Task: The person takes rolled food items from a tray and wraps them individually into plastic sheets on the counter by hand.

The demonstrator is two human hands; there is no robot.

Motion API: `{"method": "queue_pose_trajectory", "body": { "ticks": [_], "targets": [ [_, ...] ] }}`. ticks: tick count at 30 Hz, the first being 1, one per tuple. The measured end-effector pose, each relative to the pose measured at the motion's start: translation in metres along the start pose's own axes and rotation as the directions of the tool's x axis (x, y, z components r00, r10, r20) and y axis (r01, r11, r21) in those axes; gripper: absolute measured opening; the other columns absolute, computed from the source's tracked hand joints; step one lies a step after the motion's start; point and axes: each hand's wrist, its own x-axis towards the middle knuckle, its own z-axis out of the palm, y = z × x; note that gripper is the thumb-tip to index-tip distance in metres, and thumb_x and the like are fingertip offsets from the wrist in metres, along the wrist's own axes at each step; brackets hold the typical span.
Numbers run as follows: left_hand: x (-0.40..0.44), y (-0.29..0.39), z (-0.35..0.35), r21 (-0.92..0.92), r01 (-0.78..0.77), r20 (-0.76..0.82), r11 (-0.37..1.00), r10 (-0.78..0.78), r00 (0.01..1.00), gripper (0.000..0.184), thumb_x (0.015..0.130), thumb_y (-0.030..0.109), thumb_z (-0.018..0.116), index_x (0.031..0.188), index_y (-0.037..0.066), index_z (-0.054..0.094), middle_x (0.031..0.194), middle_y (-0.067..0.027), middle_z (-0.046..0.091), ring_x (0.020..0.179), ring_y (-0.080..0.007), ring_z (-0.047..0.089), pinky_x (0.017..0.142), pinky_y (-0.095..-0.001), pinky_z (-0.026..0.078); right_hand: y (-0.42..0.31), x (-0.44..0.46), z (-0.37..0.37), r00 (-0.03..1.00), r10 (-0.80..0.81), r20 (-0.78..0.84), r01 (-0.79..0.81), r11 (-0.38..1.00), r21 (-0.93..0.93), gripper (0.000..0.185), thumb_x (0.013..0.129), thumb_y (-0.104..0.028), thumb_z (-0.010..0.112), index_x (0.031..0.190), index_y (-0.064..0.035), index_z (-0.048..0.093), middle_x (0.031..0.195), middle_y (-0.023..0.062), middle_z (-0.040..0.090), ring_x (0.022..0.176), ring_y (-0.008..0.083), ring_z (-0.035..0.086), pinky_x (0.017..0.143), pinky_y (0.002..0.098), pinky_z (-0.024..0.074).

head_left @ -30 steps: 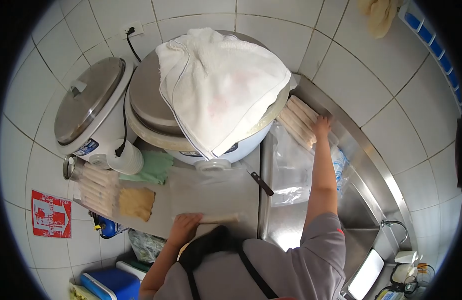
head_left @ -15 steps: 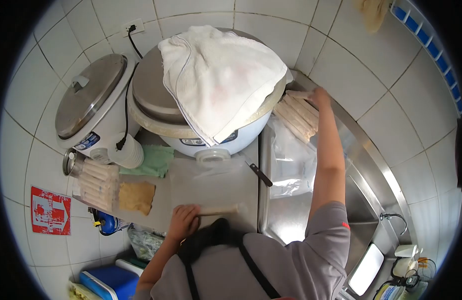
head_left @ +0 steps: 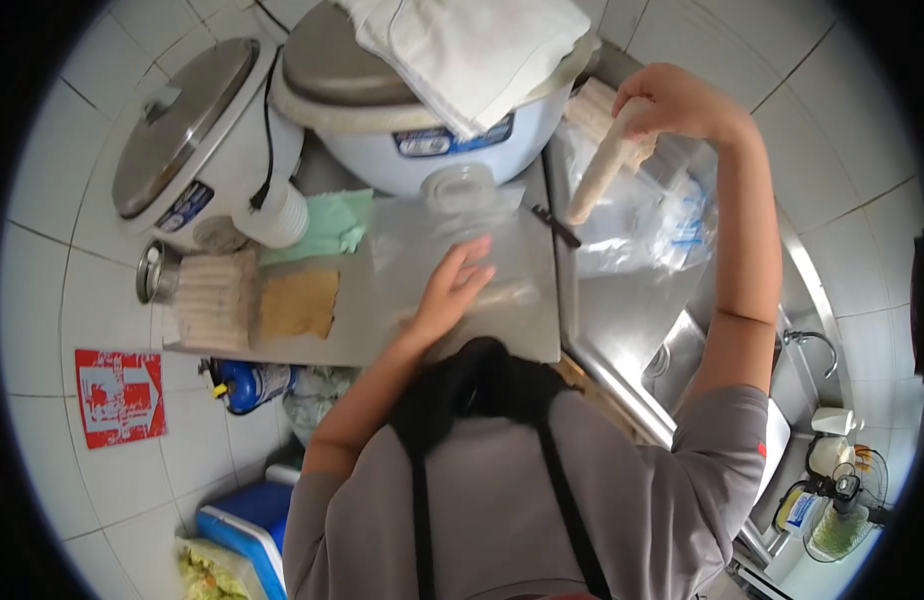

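Observation:
My right hand (head_left: pixel 672 103) grips one end of a pale, stick-shaped roll (head_left: pixel 604 170), which slants down to the left over the clear plastic (head_left: pixel 607 245) on the steel sink area. More pale rolls (head_left: pixel 590 112) lie behind it. My left hand (head_left: pixel 452 290) hovers over or rests on a clear plastic sheet (head_left: pixel 407 235) on the steel counter, its fingers spread. Another pale roll (head_left: pixel 502 294) lies on that sheet, just right of my left hand. A dark-handled knife (head_left: pixel 557 226) lies at the counter's right edge.
Two large cookers stand behind, the bigger one (head_left: pixel 352 140) under a white towel (head_left: pixel 482 50). Bagged rolls (head_left: pixel 214 300), a tan cloth (head_left: pixel 298 303), a green cloth (head_left: pixel 327 225) and stacked cups (head_left: pixel 274 220) occupy the left. A faucet (head_left: pixel 812 345) is right.
My right hand has lifted a roll from the pile and brought it left and nearer. My left hand has let go of the other roll and opened. The view has shifted.

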Motion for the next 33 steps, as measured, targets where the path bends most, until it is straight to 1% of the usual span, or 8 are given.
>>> {"method": "queue_pose_trajectory", "body": {
  "ticks": [4, 8, 10, 12, 18, 24, 29, 33],
  "targets": [
    [0.017, 0.019, -0.023, -0.587, 0.428, 0.355, 0.687, -0.256, 0.899, 0.050, 0.090, 0.023, 0.059, 0.131, -0.001, 0.042, 0.124, -0.0131, 0.052, 0.107, -0.0215, 0.056, 0.093, -0.0336, 0.045, -0.032, -0.022, 0.066, 0.978, -0.159, -0.135, 0.184, 0.961, 0.204, 0.025, 0.070, -0.015, 0.073, 0.093, -0.0064, 0.069, 0.078, 0.0037, 0.066, 0.069, 0.0131, 0.057, 0.064, 0.0277, 0.0442],
    [0.008, 0.020, -0.086, -0.162, 0.479, 0.309, 0.863, -0.417, 0.855, 0.047, 0.089, 0.023, 0.060, 0.128, -0.001, 0.046, 0.119, -0.0108, 0.055, 0.102, -0.0191, 0.058, 0.092, -0.0324, 0.045, -0.036, -0.026, 0.158, 0.998, -0.006, -0.067, 0.042, 0.827, 0.561, 0.026, 0.075, -0.012, 0.072, 0.100, -0.0063, 0.067, 0.086, 0.0016, 0.066, 0.082, 0.0092, 0.056, 0.074, 0.0257, 0.0434],
    [-0.003, 0.010, -0.105, 0.064, 0.473, 0.177, 0.879, -0.476, 0.861, 0.044, 0.088, 0.020, 0.062, 0.125, 0.000, 0.049, 0.115, -0.0081, 0.058, 0.099, -0.0164, 0.058, 0.090, -0.0301, 0.045, -0.015, -0.010, 0.228, 0.982, -0.113, -0.148, 0.186, 0.666, 0.723, 0.030, 0.076, -0.005, 0.069, 0.105, -0.0050, 0.064, 0.097, 0.0033, 0.064, 0.090, 0.0103, 0.056, 0.077, 0.0251, 0.0452],
    [-0.013, -0.021, -0.119, 0.252, 0.326, 0.150, 0.911, -0.370, 0.917, 0.041, 0.087, 0.017, 0.064, 0.122, 0.001, 0.052, 0.110, -0.0056, 0.060, 0.098, -0.0135, 0.057, 0.088, -0.0274, 0.044, -0.009, -0.005, 0.279, 0.998, -0.001, -0.056, 0.045, 0.614, 0.788, 0.034, 0.075, 0.003, 0.065, 0.108, -0.0034, 0.062, 0.104, 0.0055, 0.061, 0.097, 0.0132, 0.056, 0.081, 0.0258, 0.0457],
    [-0.042, -0.040, -0.114, 0.347, 0.202, 0.130, 0.916, -0.260, 0.957, 0.033, 0.084, 0.013, 0.065, 0.115, 0.003, 0.058, 0.107, -0.0038, 0.062, 0.097, -0.0118, 0.056, 0.086, -0.0252, 0.043, -0.001, -0.006, 0.319, 0.986, -0.128, -0.108, 0.167, 0.809, 0.564, 0.036, 0.072, -0.003, 0.065, 0.107, -0.0081, 0.064, 0.099, 0.0108, 0.061, 0.095, 0.0249, 0.059, 0.090, 0.0372, 0.0418],
    [-0.049, -0.024, -0.104, 0.643, -0.101, 0.202, 0.759, -0.041, 0.979, 0.044, 0.080, 0.023, 0.070, 0.117, 0.004, 0.056, 0.112, -0.0096, 0.060, 0.102, -0.0226, 0.057, 0.089, -0.0306, 0.043, -0.026, -0.020, 0.315, 0.943, -0.262, -0.206, 0.308, 0.920, 0.242, 0.053, 0.076, -0.032, 0.067, 0.122, -0.0081, 0.054, 0.111, 0.0108, 0.055, 0.112, 0.0258, 0.050, 0.105, 0.0566, 0.0170],
    [-0.058, -0.018, -0.069, 0.831, -0.397, 0.347, 0.389, 0.196, 0.917, 0.061, 0.075, 0.036, 0.070, 0.124, 0.006, 0.050, 0.121, -0.0093, 0.056, 0.109, -0.0265, 0.053, 0.092, -0.0372, 0.044, -0.043, -0.031, 0.342, 0.879, -0.390, -0.274, 0.359, 0.920, -0.155, 0.062, 0.074, -0.034, 0.065, 0.127, -0.0071, 0.048, 0.111, 0.0075, 0.054, 0.109, 0.0261, 0.049, 0.099, 0.0432, 0.0353],
    [-0.064, -0.037, -0.074, 0.798, -0.336, 0.340, 0.501, 0.086, 0.936, 0.057, 0.076, 0.037, 0.068, 0.123, 0.009, 0.053, 0.121, -0.0080, 0.057, 0.110, -0.0258, 0.053, 0.094, -0.0392, 0.042, -0.037, -0.035, 0.346, 0.905, -0.388, -0.173, 0.388, 0.921, -0.037, 0.056, 0.076, -0.035, 0.063, 0.123, -0.0070, 0.052, 0.107, 0.0072, 0.055, 0.105, 0.0266, 0.049, 0.092, 0.0427, 0.0389]
  ]
}}
